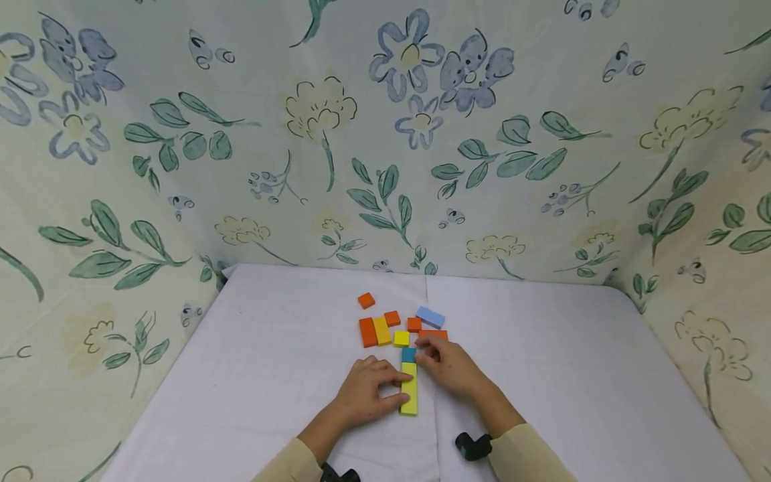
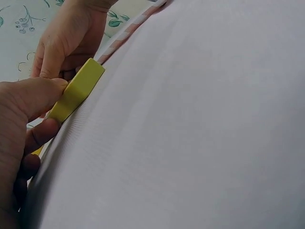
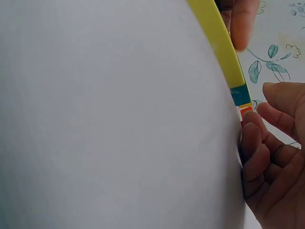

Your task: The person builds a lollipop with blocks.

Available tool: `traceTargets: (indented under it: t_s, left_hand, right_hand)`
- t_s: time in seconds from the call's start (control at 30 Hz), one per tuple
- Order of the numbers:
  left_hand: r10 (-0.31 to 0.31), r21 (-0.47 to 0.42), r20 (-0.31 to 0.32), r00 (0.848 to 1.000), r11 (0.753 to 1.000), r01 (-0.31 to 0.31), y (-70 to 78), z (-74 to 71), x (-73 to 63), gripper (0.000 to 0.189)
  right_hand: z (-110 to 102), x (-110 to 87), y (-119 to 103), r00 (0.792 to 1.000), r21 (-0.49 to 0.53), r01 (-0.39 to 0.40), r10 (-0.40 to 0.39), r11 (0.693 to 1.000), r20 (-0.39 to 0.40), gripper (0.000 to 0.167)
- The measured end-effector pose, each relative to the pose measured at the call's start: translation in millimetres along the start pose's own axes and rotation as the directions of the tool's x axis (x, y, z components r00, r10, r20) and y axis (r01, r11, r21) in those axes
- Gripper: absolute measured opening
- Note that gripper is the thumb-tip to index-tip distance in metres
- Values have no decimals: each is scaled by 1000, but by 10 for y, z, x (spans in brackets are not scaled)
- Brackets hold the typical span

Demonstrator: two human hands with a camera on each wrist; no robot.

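Observation:
My left hand (image 1: 369, 393) holds the long yellow block (image 1: 409, 407) with thumb and index finger, as the left wrist view also shows. A small blue block (image 1: 408, 355) sits flush against the far end of that block, in line with it. My right hand (image 1: 453, 367) is just right of the blue block, its fingers loosely bent. In the right wrist view its thumb (image 3: 282, 98) stands apart from the blue block (image 3: 240, 95). The fingers of this hand partly cover a long orange block (image 1: 435, 333); whether they touch it, I cannot tell.
Beyond the blue block lies a small yellow block (image 1: 401, 339). Small orange blocks (image 1: 392, 318), a red-orange block (image 1: 368, 333) beside an amber block (image 1: 382, 331), and a light blue block (image 1: 430, 316) lie around it. A floral cloth (image 1: 385, 134) hangs behind the white-covered table (image 1: 271, 348).

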State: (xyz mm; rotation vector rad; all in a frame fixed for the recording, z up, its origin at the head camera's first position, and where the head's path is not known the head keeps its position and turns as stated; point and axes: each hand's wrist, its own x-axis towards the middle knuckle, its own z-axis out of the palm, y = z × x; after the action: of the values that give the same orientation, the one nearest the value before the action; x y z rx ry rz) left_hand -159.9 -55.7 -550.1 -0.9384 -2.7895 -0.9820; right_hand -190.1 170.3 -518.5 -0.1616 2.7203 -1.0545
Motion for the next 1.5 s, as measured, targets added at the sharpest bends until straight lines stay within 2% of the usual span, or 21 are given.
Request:
traceTargets:
  t_s: [0.17, 0.33, 0.47, 0.6, 0.73, 1.0, 1.5]
  left_hand:
    - [-17, -14, 18, 1000, 1000, 17, -1, -3, 4, 32]
    - [-26, -20, 31, 999, 999, 27, 5, -8, 6, 32]
    - [-33, -18, 36, 999, 999, 34, 4, -3, 5, 32]
    - [-49, -27, 51, 998, 998, 50, -2, -3, 5, 32]
    - [-57, -38, 57, 997, 998, 59, -7, 0, 5, 32]
    - [-59, -39, 58, 997, 997, 61, -6, 4, 11, 33]
    - [-64, -39, 58, 996, 997, 67, 1, -13, 9, 33]
  right_hand:
    - [-98, 11, 76, 997, 21, -40, 41, 999, -60, 27]
    - [-232, 55, 186, 983, -10, -139, 137, 990, -120, 32]
    - [-326, 99, 280, 978, -33, -178, 173, 983, -117, 41]
    - [-378, 132, 354, 983, -43, -171, 168, 984, -77, 45]
    - [-392, 157, 388, 987, -59, -157, 155, 986, -48, 41]
    - [-408, 152, 340, 994, -97, -105, 102, 990, -30, 37]
    - [-297, 153, 266, 996, -97, -85, 84, 992, -8, 31]
